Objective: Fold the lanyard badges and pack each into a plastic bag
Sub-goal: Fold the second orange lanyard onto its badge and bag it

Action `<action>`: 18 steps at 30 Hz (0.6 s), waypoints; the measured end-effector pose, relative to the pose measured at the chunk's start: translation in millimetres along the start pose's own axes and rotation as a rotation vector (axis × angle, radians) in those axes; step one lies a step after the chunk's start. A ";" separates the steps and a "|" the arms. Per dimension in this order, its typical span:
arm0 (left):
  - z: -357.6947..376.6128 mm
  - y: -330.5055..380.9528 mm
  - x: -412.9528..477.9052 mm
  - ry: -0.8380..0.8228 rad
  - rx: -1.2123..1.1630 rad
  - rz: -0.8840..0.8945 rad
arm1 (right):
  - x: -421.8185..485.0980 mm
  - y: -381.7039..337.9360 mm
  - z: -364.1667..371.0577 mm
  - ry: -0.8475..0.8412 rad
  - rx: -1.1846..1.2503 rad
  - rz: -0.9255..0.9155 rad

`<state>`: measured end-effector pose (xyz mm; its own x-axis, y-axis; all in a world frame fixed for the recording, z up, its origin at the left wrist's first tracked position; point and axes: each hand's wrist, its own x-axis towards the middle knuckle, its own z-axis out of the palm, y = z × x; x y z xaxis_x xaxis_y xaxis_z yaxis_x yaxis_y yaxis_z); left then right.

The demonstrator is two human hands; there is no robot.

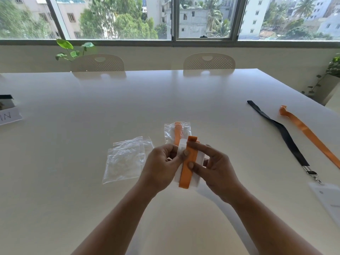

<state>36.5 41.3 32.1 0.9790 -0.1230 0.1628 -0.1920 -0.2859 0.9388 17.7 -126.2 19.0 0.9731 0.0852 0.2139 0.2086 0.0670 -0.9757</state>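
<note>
Both hands hold a white badge with a folded orange lanyard (187,170) laid along its face, above the white table (73,208). My left hand (161,168) grips its left edge, thumb on the front. My right hand (219,172) pinches the right side, thumb pressing the orange strap. Just behind lies a plastic bag holding an orange lanyard badge (177,132). Empty plastic bags (125,159) lie in a small stack to the left. A black lanyard (283,133) with a metal clip and its white badge (329,201) stretches out at the right, beside an unfolded orange lanyard (311,135).
A white card with lettering (9,116) and a dark object sit at the table's far left edge. Two white chairs (208,61) stand at the far side below a wide window. Potted plants (73,50) stand at the back left and right.
</note>
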 end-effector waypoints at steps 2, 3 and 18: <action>-6.4 -2.2 1.3 -0.009 0.066 0.032 | 0.0 4.0 -0.8 -0.017 -0.019 -0.022; -9.8 -4.3 1.1 0.022 0.130 0.049 | -0.2 5.5 -1.2 -0.019 -0.032 -0.027; -123.1 -57.4 19.2 0.540 0.755 -0.309 | 0.0 17.5 -4.6 -0.002 -0.064 0.082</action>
<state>74.7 172.3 18.6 0.8574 0.4576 0.2355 0.2690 -0.7885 0.5530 21.8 -129.6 1.7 0.9870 0.0894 0.1336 0.1345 -0.0039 -0.9909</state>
